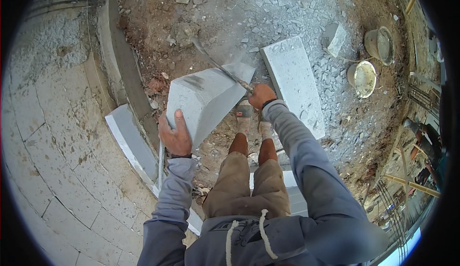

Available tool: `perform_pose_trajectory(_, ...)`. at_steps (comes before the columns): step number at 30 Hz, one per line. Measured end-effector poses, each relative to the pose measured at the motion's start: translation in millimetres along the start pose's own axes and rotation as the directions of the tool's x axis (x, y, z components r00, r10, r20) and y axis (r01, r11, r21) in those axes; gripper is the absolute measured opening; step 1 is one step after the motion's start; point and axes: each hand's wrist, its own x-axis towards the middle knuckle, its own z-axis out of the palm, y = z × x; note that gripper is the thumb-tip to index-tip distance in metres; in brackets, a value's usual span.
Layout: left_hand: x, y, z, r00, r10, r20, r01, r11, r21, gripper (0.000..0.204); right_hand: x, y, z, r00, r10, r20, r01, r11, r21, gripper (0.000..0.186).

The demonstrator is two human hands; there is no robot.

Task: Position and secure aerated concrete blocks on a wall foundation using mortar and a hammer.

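My left hand (pixel 175 134) grips the lower left end of a pale grey block (pixel 206 96), its thumb pressed on the face. The block has cut, angled faces and a dark streak on top, and is tilted above my shoes. My right hand (pixel 261 95) is closed round the handle of a long bent metal tool (pixel 218 66), which lies across the block's upper part with its curved tip past the far edge. Faint dust hangs near it. A second pale block (pixel 292 86) lies just right of my right hand.
Rubble and stone chips cover the dirt. Two buckets (pixel 362 79) (pixel 378 45) stand at the right. A concrete edge (pixel 115 69) with a narrow block (pixel 129 141) borders paving (pixel 57 160) at the left. Another person (pixel 429 148) is among bars and poles at the far right.
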Motion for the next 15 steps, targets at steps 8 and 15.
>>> perform_pose_trajectory(8,10,7,3,1.000,-0.009,-0.011,0.009,1.000,0.011,0.049,-30,-26,-38,0.968,-0.164,-0.188,0.183,0.979,0.089,0.030)
perform_pose_trajectory(15,12,3,3,0.999,0.036,-0.014,-0.036,0.999,-0.025,0.049,4,2,7,0.999,0.041,0.019,-0.040,0.999,-0.036,0.036)
